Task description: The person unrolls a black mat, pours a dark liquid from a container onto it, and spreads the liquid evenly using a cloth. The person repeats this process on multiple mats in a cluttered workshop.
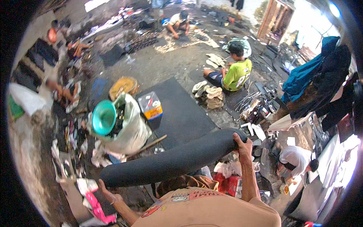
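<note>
Sack of crinkled whitish plastic [135, 132] holds dark pieces [120, 118]; left hand [110, 195] and right hand [244, 147] hold a long textured black roll [174, 160].

Dark lettering marks the tan shirt [223, 206]; large characters mark the yellow-green jersey [231, 80].

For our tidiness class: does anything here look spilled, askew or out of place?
Yes: beyond the right hand, holding the dark roll, thin strips lie in a loose, crisscrossed heap on the floor, white pieces scattered nearby. It looks untidy; I cannot tell whether anything spilled.
</note>
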`<state>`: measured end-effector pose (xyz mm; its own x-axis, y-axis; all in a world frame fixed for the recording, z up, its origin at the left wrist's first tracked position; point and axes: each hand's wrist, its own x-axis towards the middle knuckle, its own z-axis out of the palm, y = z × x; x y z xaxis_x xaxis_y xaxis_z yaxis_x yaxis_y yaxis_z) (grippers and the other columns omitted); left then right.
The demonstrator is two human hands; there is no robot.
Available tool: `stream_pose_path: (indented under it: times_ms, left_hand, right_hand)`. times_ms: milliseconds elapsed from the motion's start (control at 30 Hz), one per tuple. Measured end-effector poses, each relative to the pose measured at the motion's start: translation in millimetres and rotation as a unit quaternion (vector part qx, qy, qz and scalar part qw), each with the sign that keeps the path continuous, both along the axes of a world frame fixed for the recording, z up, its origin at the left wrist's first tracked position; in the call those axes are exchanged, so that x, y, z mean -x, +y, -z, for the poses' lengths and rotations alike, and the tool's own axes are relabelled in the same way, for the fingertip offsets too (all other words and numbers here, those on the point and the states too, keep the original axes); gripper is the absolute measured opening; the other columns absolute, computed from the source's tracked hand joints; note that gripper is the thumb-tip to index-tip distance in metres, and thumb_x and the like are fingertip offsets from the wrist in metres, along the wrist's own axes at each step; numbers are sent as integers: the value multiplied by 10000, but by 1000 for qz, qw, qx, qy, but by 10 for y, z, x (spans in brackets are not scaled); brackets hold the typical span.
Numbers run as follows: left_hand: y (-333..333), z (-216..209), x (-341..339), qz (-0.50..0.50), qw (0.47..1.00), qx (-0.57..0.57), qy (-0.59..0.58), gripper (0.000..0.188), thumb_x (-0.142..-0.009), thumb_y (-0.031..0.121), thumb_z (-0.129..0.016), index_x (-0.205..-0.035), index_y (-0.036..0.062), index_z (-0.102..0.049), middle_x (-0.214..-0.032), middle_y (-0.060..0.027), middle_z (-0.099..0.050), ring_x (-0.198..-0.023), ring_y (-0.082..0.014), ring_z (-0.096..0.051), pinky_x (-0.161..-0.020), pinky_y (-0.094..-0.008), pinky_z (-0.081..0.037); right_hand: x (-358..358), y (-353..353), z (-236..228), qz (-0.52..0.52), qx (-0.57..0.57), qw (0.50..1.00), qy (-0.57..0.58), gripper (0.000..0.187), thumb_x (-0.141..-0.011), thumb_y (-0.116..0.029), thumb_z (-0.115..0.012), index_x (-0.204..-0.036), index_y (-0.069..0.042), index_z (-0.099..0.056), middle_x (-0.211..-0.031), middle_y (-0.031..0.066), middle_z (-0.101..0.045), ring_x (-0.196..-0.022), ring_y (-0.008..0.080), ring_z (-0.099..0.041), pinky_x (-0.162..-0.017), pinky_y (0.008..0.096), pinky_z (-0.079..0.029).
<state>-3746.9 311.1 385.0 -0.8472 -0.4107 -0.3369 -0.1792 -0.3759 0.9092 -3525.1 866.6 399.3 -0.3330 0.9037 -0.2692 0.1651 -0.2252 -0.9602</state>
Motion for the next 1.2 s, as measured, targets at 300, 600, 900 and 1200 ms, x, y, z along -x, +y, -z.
stream_pose_path:
  times_ms: [300,600,900,1200]
  left_hand:
    - [2130,-716,2666,80,981,134,115,651,-912,367,-704,-1409,11,-480,-1295,-132,-600,-1158,-271,-569,-983,-443,-453]
    - [4141,-620,5010,51,989,128,56,665,-879,319,-739,-1452,85,-495,-1336,-83,-593,-1179,-235,-558,-947,-364,-421]
    - [5078,107,7407,9,988,146,45,673,-823,378,-754,-1381,61,-550,-1356,-132,-559,-1170,-301,-566,-998,-423,-455]
    - [6517,372,10018,74,939,295,-158,853,-797,454,-771,-1455,19,-446,-1467,-162,-482,-1218,-281,-541,-857,-411,-464]
  right_hand:
    - [1868,1627,42,83,0,995,56,477,-808,-388,-828,-1052,0,-698,-893,77,-720,-610,167,-693,-436,302,-566]
    - [4011,3217,218,95,100,990,38,435,-789,-215,-849,-1122,7,-680,-1016,92,-715,-817,193,-692,-729,346,-577]
    - [6640,4799,402,73,18,996,56,439,-768,-267,-878,-1061,14,-714,-982,89,-724,-827,172,-685,-746,346,-569]
    - [8798,6024,692,125,73,989,12,393,-754,-251,-867,-1020,9,-739,-903,63,-731,-778,153,-670,-689,313,-551]
